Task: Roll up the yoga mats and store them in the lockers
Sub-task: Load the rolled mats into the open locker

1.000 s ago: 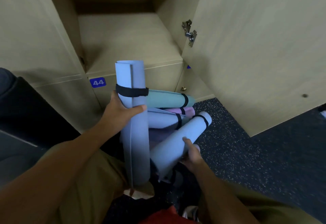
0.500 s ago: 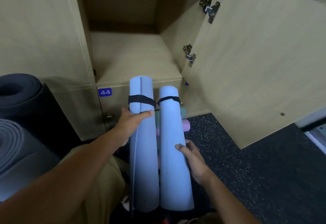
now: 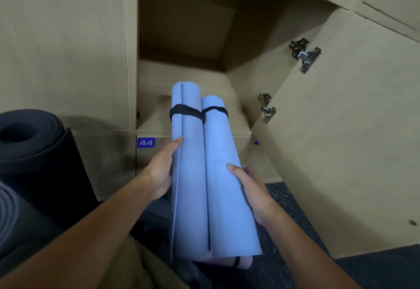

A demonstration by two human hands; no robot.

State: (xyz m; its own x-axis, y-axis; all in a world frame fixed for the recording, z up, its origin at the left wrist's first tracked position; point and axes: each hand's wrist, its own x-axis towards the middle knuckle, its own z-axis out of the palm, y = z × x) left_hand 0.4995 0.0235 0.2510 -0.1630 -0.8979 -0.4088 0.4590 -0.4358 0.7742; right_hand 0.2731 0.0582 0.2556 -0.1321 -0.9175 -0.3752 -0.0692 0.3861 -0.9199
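Two rolled light-blue yoga mats lie side by side in my hands, each bound by a black strap near its far end. My left hand (image 3: 160, 172) grips the left mat (image 3: 189, 175) from its left side. The right mat (image 3: 223, 186) is held by my right hand (image 3: 251, 188), thumb on top and fingers underneath. Both far ends point into the open wooden locker (image 3: 188, 77), over its floor. A pink rolled mat (image 3: 244, 262) peeks out below the near ends.
The locker door (image 3: 341, 141) stands open to the right, with two metal hinges (image 3: 305, 55). A blue label "44" (image 3: 146, 142) marks the locker below. Large dark rolled mats (image 3: 29, 143) stand at the left. Dark speckled floor (image 3: 284, 200) lies below.
Both hands lifted the two blue mats together and moved them forward, so their far ends now reach over the locker floor. The view has tilted upward.
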